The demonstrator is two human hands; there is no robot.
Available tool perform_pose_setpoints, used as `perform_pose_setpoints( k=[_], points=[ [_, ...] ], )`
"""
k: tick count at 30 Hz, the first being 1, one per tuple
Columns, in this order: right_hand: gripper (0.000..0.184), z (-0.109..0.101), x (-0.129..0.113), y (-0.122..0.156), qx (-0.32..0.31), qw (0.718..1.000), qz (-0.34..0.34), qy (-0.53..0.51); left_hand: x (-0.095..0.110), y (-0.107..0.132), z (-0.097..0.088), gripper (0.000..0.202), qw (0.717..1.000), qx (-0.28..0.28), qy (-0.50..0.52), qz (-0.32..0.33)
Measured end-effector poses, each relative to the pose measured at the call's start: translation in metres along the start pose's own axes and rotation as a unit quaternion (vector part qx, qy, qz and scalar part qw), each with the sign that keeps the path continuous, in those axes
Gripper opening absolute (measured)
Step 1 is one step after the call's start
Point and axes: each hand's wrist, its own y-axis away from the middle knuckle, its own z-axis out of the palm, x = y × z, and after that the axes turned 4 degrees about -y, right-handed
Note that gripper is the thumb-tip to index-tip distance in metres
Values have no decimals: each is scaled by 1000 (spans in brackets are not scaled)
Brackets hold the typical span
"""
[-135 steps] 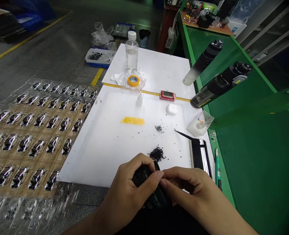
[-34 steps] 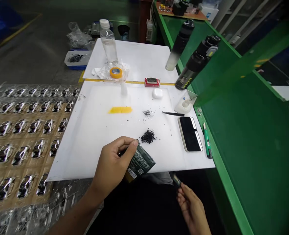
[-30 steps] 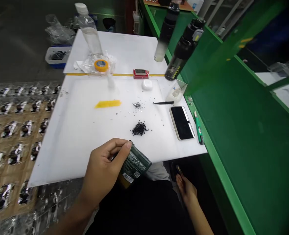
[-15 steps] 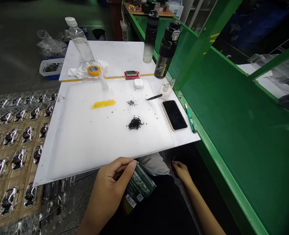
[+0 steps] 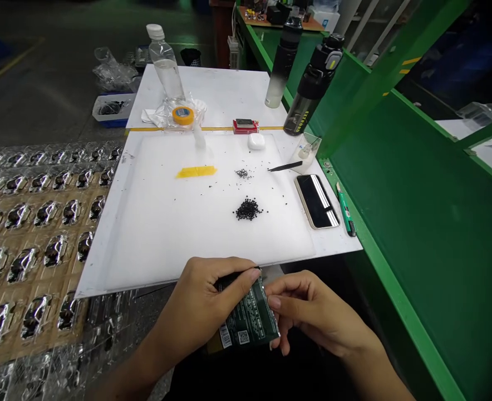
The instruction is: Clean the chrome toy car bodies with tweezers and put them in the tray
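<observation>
A dark green packet (image 5: 248, 320) with small print and barcodes sits below the near edge of the white board (image 5: 166, 223). My left hand (image 5: 204, 312) is closed round the packet's left side, thumb on its top edge. Fingers curled, my right hand (image 5: 308, 312) touches the packet's right edge. On the board beyond lie a small heap of black grains (image 5: 248, 209), a smaller scatter of grains (image 5: 241, 174) and a yellow strip (image 5: 196, 171).
A phone (image 5: 316, 192), a green pen (image 5: 346, 209) and black tweezers (image 5: 285, 166) lie at the board's right. A clear bottle (image 5: 166, 64), tape roll (image 5: 183, 115), red box (image 5: 245, 126), white case (image 5: 256, 141) and two dark flasks (image 5: 313, 92) stand behind. Trays of shiny parts (image 5: 41, 211) lie left; green bench (image 5: 417, 223) right.
My right hand has come up from below the board's edge and now meets the packet. The left hand kept its hold and brought the packet nearer. The view swung slightly.
</observation>
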Motion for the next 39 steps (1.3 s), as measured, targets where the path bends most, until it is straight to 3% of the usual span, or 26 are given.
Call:
perform_pose_setpoints(
  k=[8,13,15,17,18,19,22,23,25,27,31,36,39],
  points=[
    [17,3,-9,-17,2,998,16,60,-4,5,-2,24,999,40,-19,15],
    [28,4,-15,-19,-21,993,24,109,-8,2,-4,22,997,54,-39,43],
    [25,11,-16,-13,-3,991,1,137,-7,7,-1,13,980,143,-100,92],
    [12,21,-15,-5,44,974,-81,206,-4,18,3,13,932,289,-173,134],
    [6,27,-14,0,69,949,-155,265,-1,25,5,12,911,339,-194,136],
    [4,32,-13,3,87,909,-231,336,2,31,7,6,905,352,-191,140],
    [12,43,-8,6,89,740,-413,523,9,43,10,21,953,222,-154,135],
    [14,44,-6,4,81,704,-434,556,10,43,10,25,961,186,-160,131],
    [16,44,-5,-1,69,667,-439,598,8,38,9,25,959,152,-196,139],
    [15,41,-5,-6,64,672,-409,614,3,32,6,23,947,123,-247,166],
    [17,35,-1,-12,75,711,-372,592,-9,26,2,30,933,81,-272,220],
    [17,33,22,-26,106,731,-406,539,-12,26,-7,21,974,21,-178,135],
    [19,38,35,-36,164,716,-466,494,-12,26,-12,20,984,7,-148,96]
  ],
)
